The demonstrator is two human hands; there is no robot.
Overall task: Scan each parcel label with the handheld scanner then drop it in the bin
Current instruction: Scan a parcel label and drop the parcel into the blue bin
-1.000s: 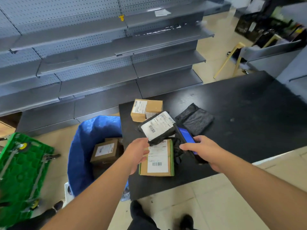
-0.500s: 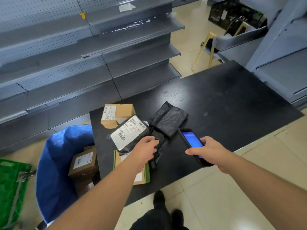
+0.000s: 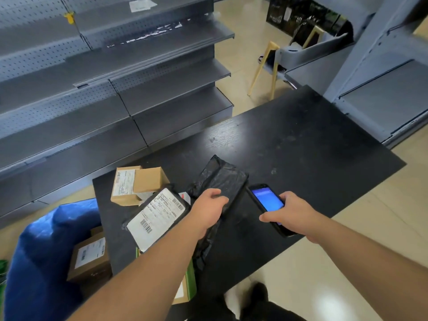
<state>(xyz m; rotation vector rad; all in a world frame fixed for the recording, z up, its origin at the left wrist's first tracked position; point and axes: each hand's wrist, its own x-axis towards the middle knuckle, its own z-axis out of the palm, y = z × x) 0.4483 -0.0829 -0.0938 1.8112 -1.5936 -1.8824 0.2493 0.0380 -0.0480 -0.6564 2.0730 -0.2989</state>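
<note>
The left hand [image 3: 209,210] is curling its fingers over the black bag parcel [image 3: 220,181] on the table [image 3: 301,147], so it should turn the label up toward the scanner [image 3: 268,205] gripped in the right hand [image 3: 294,212], before dropping it into the blue bin [image 3: 41,239].

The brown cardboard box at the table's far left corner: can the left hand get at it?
Probably yes: the left hand grips a black plastic parcel beside the box, nothing between.
</note>
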